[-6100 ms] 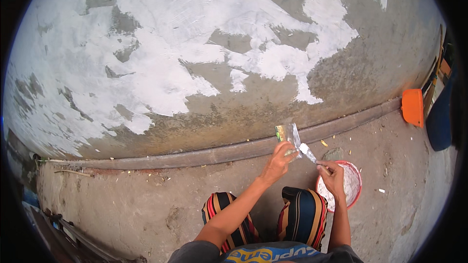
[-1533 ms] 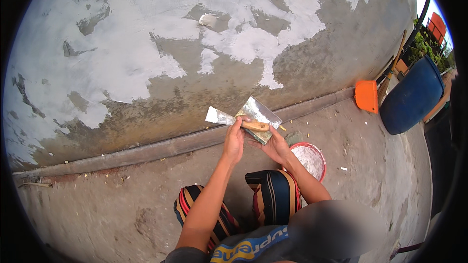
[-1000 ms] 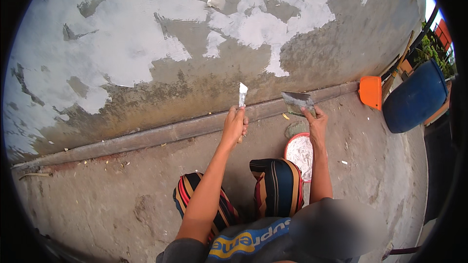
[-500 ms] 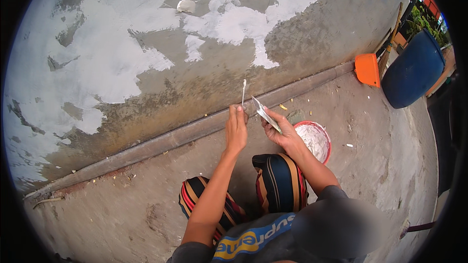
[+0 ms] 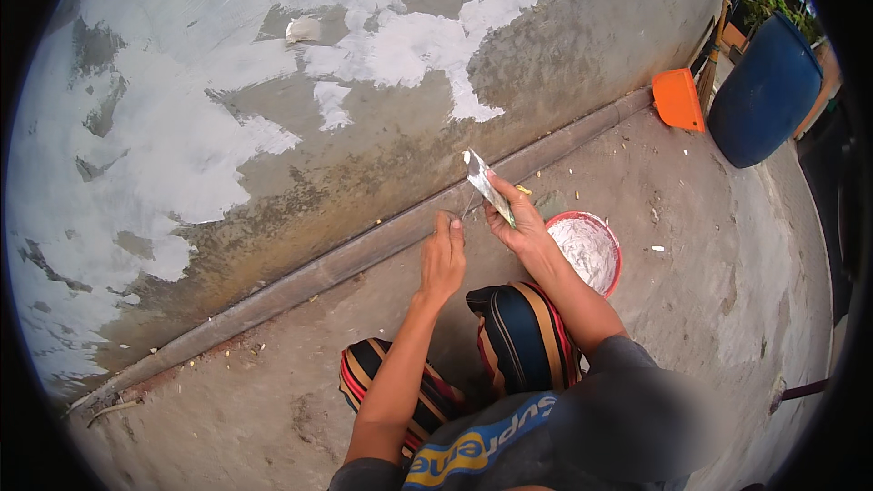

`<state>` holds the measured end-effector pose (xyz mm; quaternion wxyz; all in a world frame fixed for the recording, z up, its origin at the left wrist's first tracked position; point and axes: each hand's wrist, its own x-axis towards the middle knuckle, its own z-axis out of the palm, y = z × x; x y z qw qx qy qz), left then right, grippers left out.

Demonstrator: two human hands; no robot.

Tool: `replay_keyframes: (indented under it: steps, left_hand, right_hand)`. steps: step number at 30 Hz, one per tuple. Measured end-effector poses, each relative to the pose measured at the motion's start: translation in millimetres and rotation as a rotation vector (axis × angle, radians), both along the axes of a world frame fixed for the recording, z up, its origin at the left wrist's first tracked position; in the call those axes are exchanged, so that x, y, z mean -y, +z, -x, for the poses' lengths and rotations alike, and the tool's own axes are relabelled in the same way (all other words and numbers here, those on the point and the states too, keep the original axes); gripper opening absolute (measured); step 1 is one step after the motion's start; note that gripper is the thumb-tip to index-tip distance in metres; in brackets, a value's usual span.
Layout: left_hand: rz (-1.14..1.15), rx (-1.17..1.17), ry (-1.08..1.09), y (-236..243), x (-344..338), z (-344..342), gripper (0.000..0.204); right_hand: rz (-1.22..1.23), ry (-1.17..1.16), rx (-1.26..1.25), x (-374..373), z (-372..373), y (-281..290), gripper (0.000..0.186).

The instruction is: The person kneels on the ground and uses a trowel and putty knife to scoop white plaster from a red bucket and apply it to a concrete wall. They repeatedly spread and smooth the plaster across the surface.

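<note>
I squat before a grey wall [image 5: 300, 127] patched with white filler. My right hand [image 5: 520, 229] grips a broad flat metal blade [image 5: 486, 185], smeared white and tilted up toward the wall. My left hand [image 5: 444, 255] pinches a thin scraper [image 5: 466, 207] seen nearly edge-on, its tip close beside the broad blade. A red-rimmed bowl of white filler [image 5: 591, 249] sits on the ground just right of my right hand. My knees in striped dark trousers [image 5: 518, 336] are below both hands.
A raised concrete kerb [image 5: 346, 250] runs along the foot of the wall. An orange dustpan [image 5: 677, 98] and a broom handle lean at the far right by a large blue barrel [image 5: 768, 95]. Small debris lies on the concrete ground.
My hands stay close together in front of the kerb; the broad blade has tilted up more in my right hand. The view has swung a little left.
</note>
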<state>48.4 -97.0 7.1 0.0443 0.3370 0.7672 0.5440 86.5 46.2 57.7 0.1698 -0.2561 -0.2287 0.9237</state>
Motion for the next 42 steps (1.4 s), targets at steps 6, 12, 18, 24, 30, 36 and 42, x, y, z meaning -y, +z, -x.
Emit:
replay_keyframes:
  steps: [6,12,18,24,30,36,42]
  left_hand:
    - [-0.285,0.669,-0.043,0,5,16,0.040]
    - [-0.298,0.468,-0.074,-2,-2,22,0.033]
    - [-0.125,0.193,0.105,19,3,12,0.018]
    - [-0.029,-0.059,0.202,9,-3,6,0.018]
    - [0.015,-0.035,0.201,14,-4,-3,0.018]
    - [0.055,-0.123,0.124,6,-2,-6,0.018]
    - [0.314,-0.049,0.199,1,6,7,0.025]
  right_hand:
    - [-0.171,-0.162,-0.064,-16,-16,43,0.020]
    - [-0.307,-0.015,-0.086,-12,-25,-10,0.035]
    - [-0.262,-0.046,-0.040,-18,-33,-20,0.032]
    - [-0.289,0.084,-0.058,4,-27,-30,0.033]
    - [-0.329,0.047,0.003,11,-22,-31,0.032]
    - [-0.213,0.058,-0.051,12,-14,-26,0.033]
    - [-0.573,-0.237,-0.171,1,-6,37,0.031]
